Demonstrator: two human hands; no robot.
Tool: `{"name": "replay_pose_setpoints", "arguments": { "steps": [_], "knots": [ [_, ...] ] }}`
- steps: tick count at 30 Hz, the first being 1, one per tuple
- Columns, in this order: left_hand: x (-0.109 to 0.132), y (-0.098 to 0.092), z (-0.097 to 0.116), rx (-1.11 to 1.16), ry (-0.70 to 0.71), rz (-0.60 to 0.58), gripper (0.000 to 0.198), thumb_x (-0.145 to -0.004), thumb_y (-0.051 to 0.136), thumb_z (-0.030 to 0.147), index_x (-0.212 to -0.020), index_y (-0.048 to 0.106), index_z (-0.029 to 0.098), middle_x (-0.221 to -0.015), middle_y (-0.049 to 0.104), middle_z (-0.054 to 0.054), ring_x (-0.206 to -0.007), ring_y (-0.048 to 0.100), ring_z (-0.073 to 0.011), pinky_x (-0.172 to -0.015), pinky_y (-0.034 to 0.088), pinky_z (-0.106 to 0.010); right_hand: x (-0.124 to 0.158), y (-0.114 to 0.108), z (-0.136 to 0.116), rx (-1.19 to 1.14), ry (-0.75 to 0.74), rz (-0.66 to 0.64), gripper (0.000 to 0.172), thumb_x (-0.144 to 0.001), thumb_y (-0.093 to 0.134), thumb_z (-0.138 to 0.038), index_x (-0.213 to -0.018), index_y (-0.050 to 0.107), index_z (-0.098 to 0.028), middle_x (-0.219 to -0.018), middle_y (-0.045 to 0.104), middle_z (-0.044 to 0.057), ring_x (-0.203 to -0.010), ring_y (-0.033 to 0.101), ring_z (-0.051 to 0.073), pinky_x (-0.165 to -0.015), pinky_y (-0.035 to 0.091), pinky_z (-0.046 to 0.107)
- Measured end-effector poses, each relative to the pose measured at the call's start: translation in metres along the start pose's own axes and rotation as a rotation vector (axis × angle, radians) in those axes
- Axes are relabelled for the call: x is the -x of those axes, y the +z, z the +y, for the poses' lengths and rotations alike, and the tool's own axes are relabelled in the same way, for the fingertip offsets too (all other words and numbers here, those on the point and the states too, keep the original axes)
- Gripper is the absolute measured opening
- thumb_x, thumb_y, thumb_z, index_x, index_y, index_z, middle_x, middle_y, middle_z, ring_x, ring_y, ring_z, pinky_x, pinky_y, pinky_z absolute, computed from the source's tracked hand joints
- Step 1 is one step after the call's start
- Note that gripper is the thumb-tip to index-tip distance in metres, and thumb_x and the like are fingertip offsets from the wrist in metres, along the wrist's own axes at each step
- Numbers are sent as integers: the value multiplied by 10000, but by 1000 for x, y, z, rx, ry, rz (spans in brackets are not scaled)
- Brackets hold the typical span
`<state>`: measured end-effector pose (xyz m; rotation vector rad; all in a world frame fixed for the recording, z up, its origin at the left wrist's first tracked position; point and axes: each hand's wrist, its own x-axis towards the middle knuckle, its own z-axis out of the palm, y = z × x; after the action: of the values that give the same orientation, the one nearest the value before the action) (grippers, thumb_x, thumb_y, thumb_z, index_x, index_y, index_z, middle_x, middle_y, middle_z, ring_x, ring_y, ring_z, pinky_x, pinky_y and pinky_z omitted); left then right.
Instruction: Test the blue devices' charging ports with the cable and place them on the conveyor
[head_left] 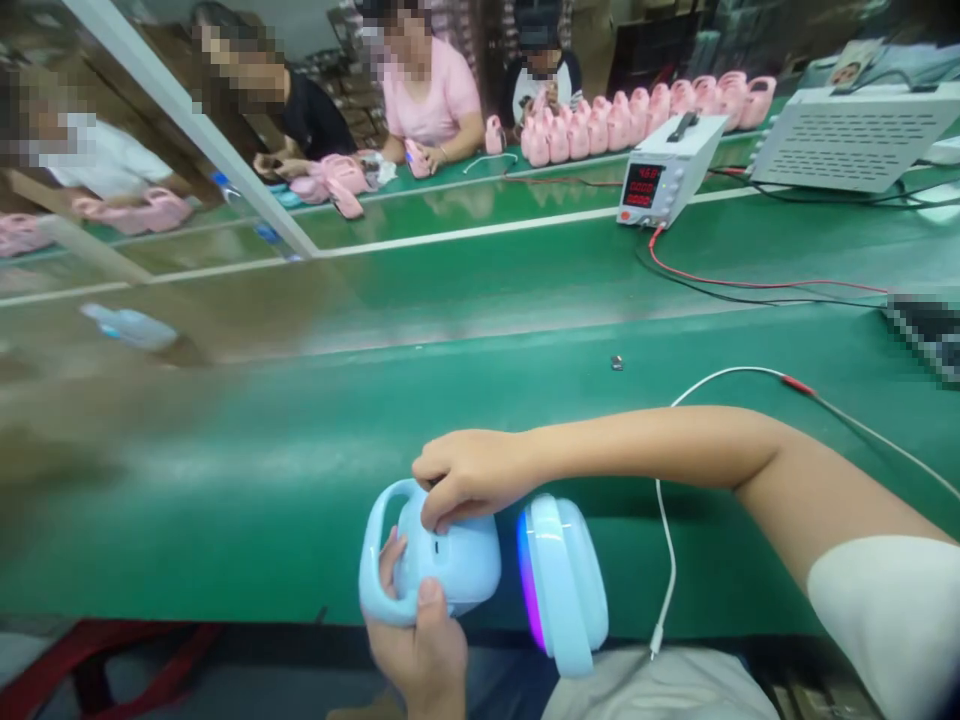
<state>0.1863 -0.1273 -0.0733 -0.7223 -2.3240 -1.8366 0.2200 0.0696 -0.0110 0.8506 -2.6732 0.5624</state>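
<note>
Green worktop (225, 530), glossy, running left to right; across the way, several co-workers (442, 90) among pink devices (559, 140), many of these standing in close ranks at right. White power box (690, 160) this side of them, red digits lit, red wire (787, 284) and black wire (787, 302) trailing right; wider vented box (862, 135) farther right. Clear bottle (131, 328) at left, blurred. At the near edge of the worktop: light-blue device (472, 560) with a loop handle (369, 560), held in the left hand (420, 650). That hand is closed round the handle end, thumb on the near side, fingertips showing through the loop. Right hand (480, 475) comes across from the right, fingers bent, thumb and fingertips down on the upper face by a small dark slot (437, 547). Something dark (433, 483) shows under the fingers; cannot tell what, or whether it is pinched. Second light-blue device (574, 580) just right of the first, apart from it, tilted, rim (527, 590) glowing blue into purple; its support cannot be made out. White cable (667, 560) disappears behind the right forearm (645, 445), red band (797, 385) farther along, plug end (657, 640) down by the worktop edge. Small dark bit (616, 363) on the worktop beyond the forearm.
</note>
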Motion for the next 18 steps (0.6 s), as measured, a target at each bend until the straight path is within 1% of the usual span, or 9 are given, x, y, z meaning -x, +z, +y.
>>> {"name": "replay_pose_setpoints", "arguments": {
  "steps": [4, 6, 8, 9, 11, 13, 14, 15, 18],
  "knots": [
    [-11, 0, 6, -17, -97, -18, 449, -697, 533, 513, -969, 590, 161, -980, 604, -79, -921, 554, -240, -878, 422, -407, -6, 4, 0, 150, -22, 11, 272, -948, 359, -202, -917, 625, -154, -792, 507, 63, -762, 452, 169, -752, 359, 299],
    [-16, 0, 8, -33, -138, -30, 445, -690, 520, 513, -958, 591, 165, -967, 595, -73, -919, 539, -246, -884, 408, -423, -7, 5, -1, 88, -1, 45, 264, -937, 355, -165, -845, 602, -146, -768, 496, 59, -749, 438, 166, -753, 366, 302],
    [-21, -1, 8, -43, -174, -36, 452, -673, 510, 514, -946, 592, 162, -965, 591, -82, -930, 531, -265, -871, 399, -439, -6, 5, -1, -152, 91, 146, 174, -880, 442, -137, -765, 572, -146, -754, 481, 53, -755, 424, 164, -759, 375, 304],
    [-22, -2, 8, -47, -190, -37, 463, -664, 507, 515, -948, 592, 159, -965, 589, -90, -934, 527, -277, -859, 398, -446, -5, 5, -1, -373, 195, 234, 117, -831, 500, -116, -732, 557, -143, -749, 475, 48, -758, 420, 160, -764, 382, 300],
    [-24, -3, 7, -45, -212, -40, 486, -646, 500, 529, -943, 592, 156, -961, 589, -100, -928, 528, -290, -839, 397, -453, 1, 4, -1, -910, 479, 440, 80, -752, 555, -100, -698, 513, -143, -736, 465, 31, -730, 425, 141, -741, 408, 283],
    [-25, -3, 7, -42, -227, -41, 500, -630, 499, 540, -936, 590, 156, -950, 588, -100, -917, 533, -294, -836, 398, -459, 9, 2, 0, -1329, 738, 579, 70, -761, 499, -132, -707, 458, -149, -732, 469, 22, -669, 443, 119, -669, 437, 261],
    [-25, -3, 7, -43, -231, -38, 500, -624, 500, 540, -933, 590, 157, -948, 588, -97, -924, 533, -296, -849, 393, -465, 15, 1, 1, -1447, 823, 612, 63, -770, 444, -144, -711, 428, -153, -734, 477, 25, -639, 454, 111, -626, 443, 249],
    [-25, -3, 8, -46, -234, -35, 498, -619, 503, 537, -930, 590, 158, -946, 587, -94, -933, 534, -299, -866, 386, -473, 22, 0, 1, -1508, 879, 623, 56, -764, 397, -147, -710, 402, -156, -736, 489, 31, -618, 466, 106, -590, 444, 239],
    [-24, -2, 11, -46, -226, -33, 484, -608, 517, 518, -919, 591, 154, -932, 584, -92, -950, 537, -311, -895, 377, -496, 42, -4, 0, -1619, 999, 611, 32, -660, 377, -137, -684, 366, -157, -713, 513, 50, -589, 497, 104, -521, 433, 213]
  ]
}}
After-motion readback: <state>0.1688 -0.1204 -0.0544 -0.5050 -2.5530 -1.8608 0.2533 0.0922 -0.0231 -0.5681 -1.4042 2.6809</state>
